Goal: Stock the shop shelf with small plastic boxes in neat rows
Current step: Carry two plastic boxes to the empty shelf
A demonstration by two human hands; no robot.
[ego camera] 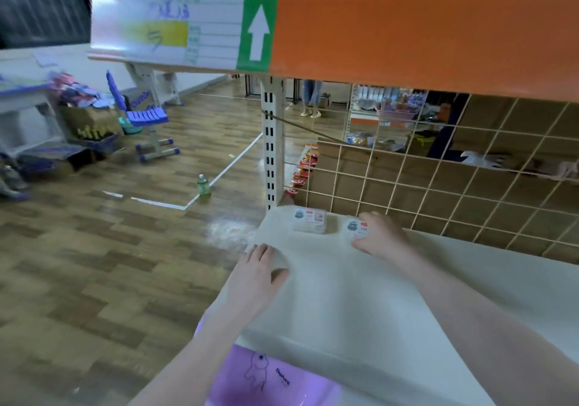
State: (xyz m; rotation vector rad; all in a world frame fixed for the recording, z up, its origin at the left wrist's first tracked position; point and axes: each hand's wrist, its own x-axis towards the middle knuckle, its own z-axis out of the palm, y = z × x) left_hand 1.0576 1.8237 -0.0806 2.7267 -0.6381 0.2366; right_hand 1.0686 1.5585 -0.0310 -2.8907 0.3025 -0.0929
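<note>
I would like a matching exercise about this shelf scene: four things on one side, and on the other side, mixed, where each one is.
Things
1. left hand
2. right hand
3. free plastic box
4. green bottle

Places
A. standing on the wooden floor by a white line
B. holding a box near the wire grid
C. resting on the left edge of the shelf
D. lying in the back left corner of the shelf

Pairs: 1-C, 2-B, 3-D, 4-A
</note>
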